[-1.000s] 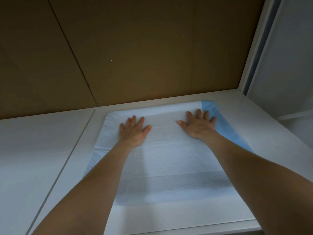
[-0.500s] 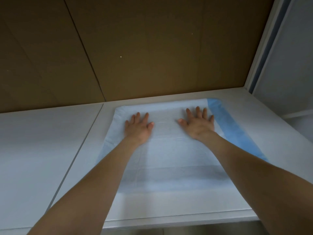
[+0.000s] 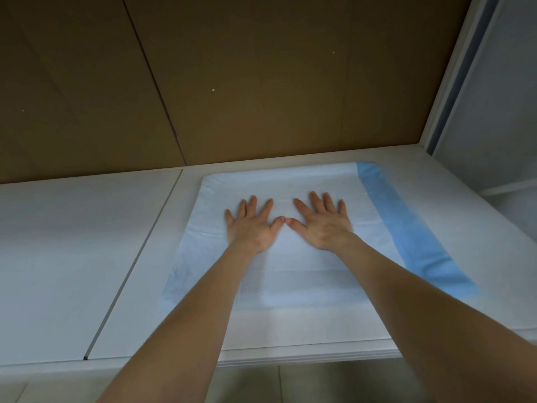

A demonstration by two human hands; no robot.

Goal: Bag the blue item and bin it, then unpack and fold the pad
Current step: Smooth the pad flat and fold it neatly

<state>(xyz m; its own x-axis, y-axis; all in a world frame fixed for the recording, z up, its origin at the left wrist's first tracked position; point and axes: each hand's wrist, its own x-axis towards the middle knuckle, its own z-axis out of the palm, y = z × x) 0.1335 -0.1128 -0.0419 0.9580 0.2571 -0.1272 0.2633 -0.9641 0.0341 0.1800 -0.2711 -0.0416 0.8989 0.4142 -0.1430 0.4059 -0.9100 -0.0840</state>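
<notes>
a thin white absorbent pad (image 3: 293,274) with a blue strip along its right edge lies spread flat on the white tabletop (image 3: 72,257), near the brown cardboard wall (image 3: 261,82). the left hand (image 3: 252,226) and right hand (image 3: 322,223) press on its far middle, fingers straight and spread, thumb tips nearly touching.
</notes>
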